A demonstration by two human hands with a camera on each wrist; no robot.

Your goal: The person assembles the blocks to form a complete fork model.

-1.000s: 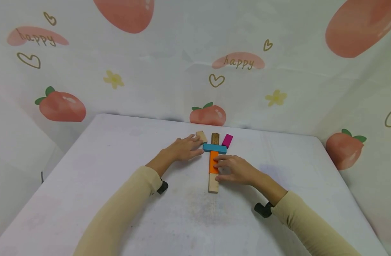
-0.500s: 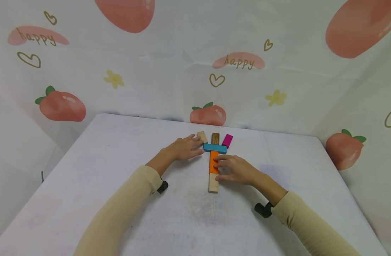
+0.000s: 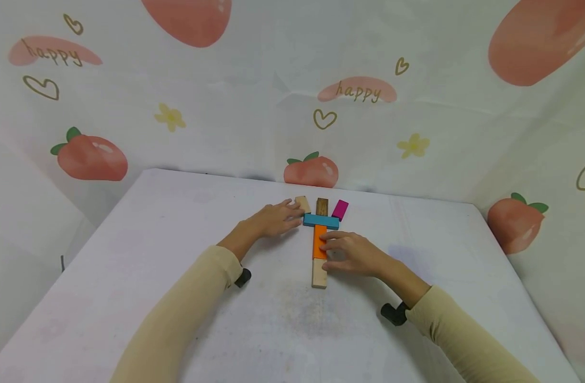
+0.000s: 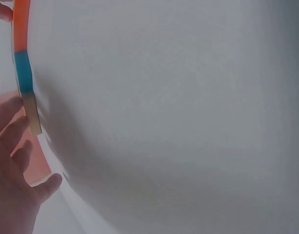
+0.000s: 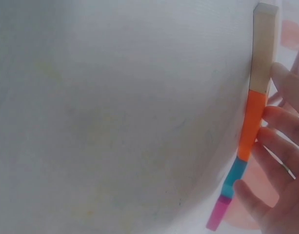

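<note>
Wooden blocks lie flat on the white table in a cross-like figure. An orange block (image 3: 320, 242) and a pale wood block (image 3: 319, 274) form the stem, with a blue block (image 3: 321, 221) across its far end. Beyond it fan out a second pale block (image 3: 303, 204), a dark brown block (image 3: 322, 207) and a magenta block (image 3: 340, 210). My left hand (image 3: 275, 219) is beside the far pale block and the blue block's left end, fingers spread and loosely bent. Along the stem's right side, my right hand (image 3: 353, 255) has relaxed fingertips at the orange and near pale blocks.
The white table (image 3: 254, 330) extends on all sides of the blocks. Behind its far edge hangs a white cloth (image 3: 254, 96) printed with fruit, hearts and flowers. A small black wrist camera (image 3: 394, 314) sits at the right cuff and another black camera (image 3: 243, 277) at the left.
The far pale block has shifted very slightly right. My left hand has lifted a little away from the blue block's end. The right hand has stayed put.
</note>
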